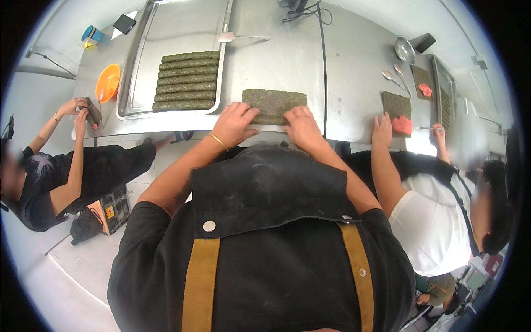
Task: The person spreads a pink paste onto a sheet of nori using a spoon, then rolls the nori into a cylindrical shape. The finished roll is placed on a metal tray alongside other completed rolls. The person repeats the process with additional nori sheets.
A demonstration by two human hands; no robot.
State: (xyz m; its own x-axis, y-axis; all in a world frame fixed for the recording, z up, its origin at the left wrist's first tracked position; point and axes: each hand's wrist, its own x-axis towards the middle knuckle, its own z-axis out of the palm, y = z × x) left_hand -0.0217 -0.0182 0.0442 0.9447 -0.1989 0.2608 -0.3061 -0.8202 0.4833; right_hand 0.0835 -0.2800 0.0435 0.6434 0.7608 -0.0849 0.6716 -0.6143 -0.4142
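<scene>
A dark green seaweed sheet (275, 101) lies on the steel table in front of me. Its near edge is folded over into a thick roll running left to right, and whatever is inside is hidden. My left hand (237, 123) grips the left end of that roll with bent fingers, a yellow bangle on the wrist. At the other end my right hand (303, 125) pinches the roll, thumb on the near side. Several finished seaweed rolls (186, 81) lie side by side in a large metal tray (168, 22) to my left. A spoon (227, 37) with pinkish residue rests at the tray's right edge.
Left of the tray are an orange bowl (108, 83), a blue cup (93, 34) and a person handling a seaweed roll (93, 112). On the right, another person spreads pink filling (402, 124) on a sheet. Beyond are spoons, a metal bowl (405, 51) and a cable (307, 13).
</scene>
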